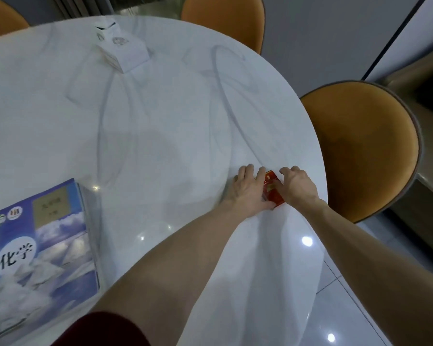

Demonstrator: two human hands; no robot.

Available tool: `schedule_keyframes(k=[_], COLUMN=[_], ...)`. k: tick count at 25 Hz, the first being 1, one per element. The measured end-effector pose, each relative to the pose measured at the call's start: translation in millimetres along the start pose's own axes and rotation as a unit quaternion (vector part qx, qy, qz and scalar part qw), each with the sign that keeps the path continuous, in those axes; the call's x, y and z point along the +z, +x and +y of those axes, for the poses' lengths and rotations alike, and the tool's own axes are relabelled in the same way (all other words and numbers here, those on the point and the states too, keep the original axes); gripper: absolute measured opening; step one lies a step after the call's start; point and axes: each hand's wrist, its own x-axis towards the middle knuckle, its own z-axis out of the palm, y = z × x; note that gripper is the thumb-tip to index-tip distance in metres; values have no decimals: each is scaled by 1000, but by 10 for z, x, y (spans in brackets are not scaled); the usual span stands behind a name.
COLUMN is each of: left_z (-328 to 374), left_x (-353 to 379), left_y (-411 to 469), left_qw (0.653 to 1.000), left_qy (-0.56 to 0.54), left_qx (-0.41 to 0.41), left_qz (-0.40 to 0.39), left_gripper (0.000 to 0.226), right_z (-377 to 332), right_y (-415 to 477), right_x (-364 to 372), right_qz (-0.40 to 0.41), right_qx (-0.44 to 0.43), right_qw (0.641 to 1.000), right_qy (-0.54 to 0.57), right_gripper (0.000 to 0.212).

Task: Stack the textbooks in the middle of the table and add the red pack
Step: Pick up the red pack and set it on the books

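Note:
A small red pack (273,189) lies flat on the white marble table (165,136), near its right edge. My left hand (248,191) presses against the pack's left side and my right hand (298,187) against its right side, so both hands grip it between them. A blue textbook (40,248) with clouds and black characters on its cover lies at the table's near left; edges of other books show under it.
A white tissue box (121,49) stands at the far left-centre of the table. Orange chairs stand at the right (360,148), at the back (223,18) and at the far left corner (0,18). The table's right edge drops to a tiled floor.

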Motion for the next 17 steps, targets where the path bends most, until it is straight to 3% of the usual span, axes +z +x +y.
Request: schedule_keyframes(k=[2,6,12,17], left_z=[82,173,183,68], left_x=[124,292,236,-27], left_y=[119,234,247,85], left_qw=[1000,999,999,998], left_qy=[-16,-36,-35,-51], left_qx=[-2,9,9,34], left_qz=[-1,22,-7,4], left_gripper=[96,78,80,75], right_z=[36,85,58,-36], right_y=[59,157,191,39], right_x=[44,85,50,-106], right_qz=[-20,-42,-82,-65], right_qx=[20,47,71,74], right_qw=[998,990,979,958], right_qy=[47,125,171,270], right_gripper=[42,37,32,33])
